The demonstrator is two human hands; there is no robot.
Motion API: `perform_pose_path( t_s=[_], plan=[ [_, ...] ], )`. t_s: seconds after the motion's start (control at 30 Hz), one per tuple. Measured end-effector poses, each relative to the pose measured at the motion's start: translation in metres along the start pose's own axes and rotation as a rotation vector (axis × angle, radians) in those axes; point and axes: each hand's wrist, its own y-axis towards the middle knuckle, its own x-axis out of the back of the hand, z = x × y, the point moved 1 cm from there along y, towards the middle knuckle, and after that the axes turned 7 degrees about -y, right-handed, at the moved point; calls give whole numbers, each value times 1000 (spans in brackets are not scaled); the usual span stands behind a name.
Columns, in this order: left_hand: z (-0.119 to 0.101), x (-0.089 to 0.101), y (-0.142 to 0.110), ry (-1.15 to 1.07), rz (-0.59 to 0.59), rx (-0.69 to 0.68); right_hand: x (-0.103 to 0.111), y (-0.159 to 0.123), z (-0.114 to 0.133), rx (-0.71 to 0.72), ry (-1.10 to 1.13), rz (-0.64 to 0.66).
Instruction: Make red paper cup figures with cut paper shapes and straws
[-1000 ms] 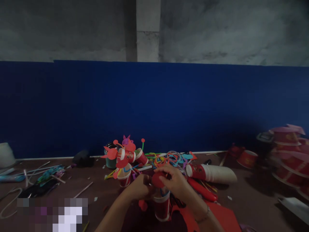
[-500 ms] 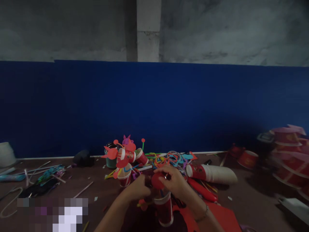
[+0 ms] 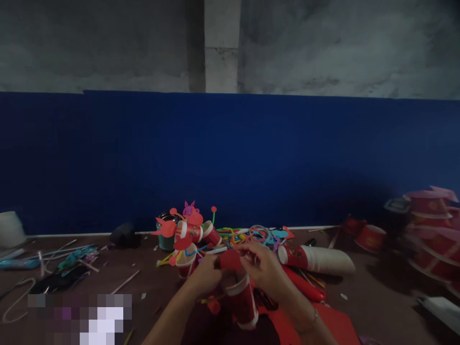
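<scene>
A red paper disc (image 3: 231, 260) stands over the mouth of a red paper cup (image 3: 243, 303) with a white rim, in front of me. The cup leans to the left and looks joined to the disc by a dark strip. My left hand (image 3: 207, 272) has its fingers closed at the disc's left edge. On the other side my right hand (image 3: 261, 264) pinches the disc's right edge between thumb and fingers. Below my left wrist lies a small red piece with a yellow strip (image 3: 213, 304). Red paper sheets (image 3: 328, 320) lie under my right forearm.
Finished-looking cup figures (image 3: 189, 232) with paper heads stand behind my left hand. A colourful pile of pipe cleaners (image 3: 235, 235) lies further back. To the right are a lying stack of cups (image 3: 327, 258) and red paper tubs (image 3: 431, 235). A blue panel (image 3: 230, 158) closes off the back.
The cup's top has tipped to the left, and the disc has shifted slightly up and left. My left fingers now meet the disc's edge; my right hand stays on its right side.
</scene>
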Motion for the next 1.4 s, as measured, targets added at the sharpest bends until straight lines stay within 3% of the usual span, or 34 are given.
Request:
perform_pose_path(
  t_s=[0.2,0.33,0.5,0.87,1.23,1.4],
  plan=[
    [2,6,4,-52,-125,-31,7,-6,8,104,-91,89],
    [-2,4,2,-39,-225,0,-2,-4,2,57,-83,122],
    [-10,0,-1,-26,-292,34,-1,-3,3,15,-84,72],
    [-5,0,-2,-13,-277,102,2,-3,6,1,-82,100],
    [-4,13,2,111,-237,-24,-4,-7,5,-27,-90,184],
    [-5,9,-3,236,-229,-48,-7,-5,1,-215,70,141]
  ],
)
